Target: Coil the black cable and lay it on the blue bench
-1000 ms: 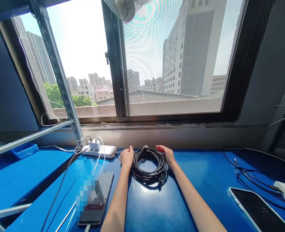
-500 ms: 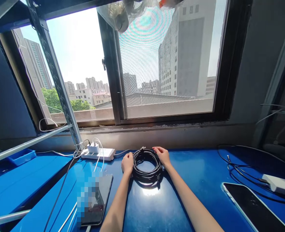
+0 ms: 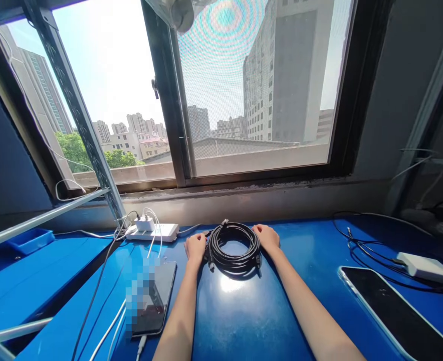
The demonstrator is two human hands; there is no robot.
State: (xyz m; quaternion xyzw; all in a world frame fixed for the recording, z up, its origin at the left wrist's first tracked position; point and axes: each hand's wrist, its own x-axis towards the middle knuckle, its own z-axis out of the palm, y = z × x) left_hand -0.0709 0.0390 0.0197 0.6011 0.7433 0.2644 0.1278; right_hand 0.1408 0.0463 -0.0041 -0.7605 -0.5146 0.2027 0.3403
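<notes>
A coil of black cable (image 3: pixel 233 246) lies on the blue table (image 3: pixel 244 321) below the window. My left hand (image 3: pixel 195 247) rests against the coil's left side, fingers curled on the loops. On the coil's right side my right hand (image 3: pixel 268 237) curls over the loops in the same way. Both hands hold the bundle between them. One plug end sticks up at the coil's far edge.
A white power strip (image 3: pixel 153 231) with chargers and white leads sits left of the coil. One phone (image 3: pixel 154 298) lies at front left, another phone (image 3: pixel 398 311) at right beside a white box (image 3: pixel 427 267) with black wires. A blue tray (image 3: pixel 29 239) and metal shelf frame stand far left.
The view has tilted and shifted a little. The coil looks slightly wider now, and my right hand sits lower on its right side. Both hands stay on the coil.
</notes>
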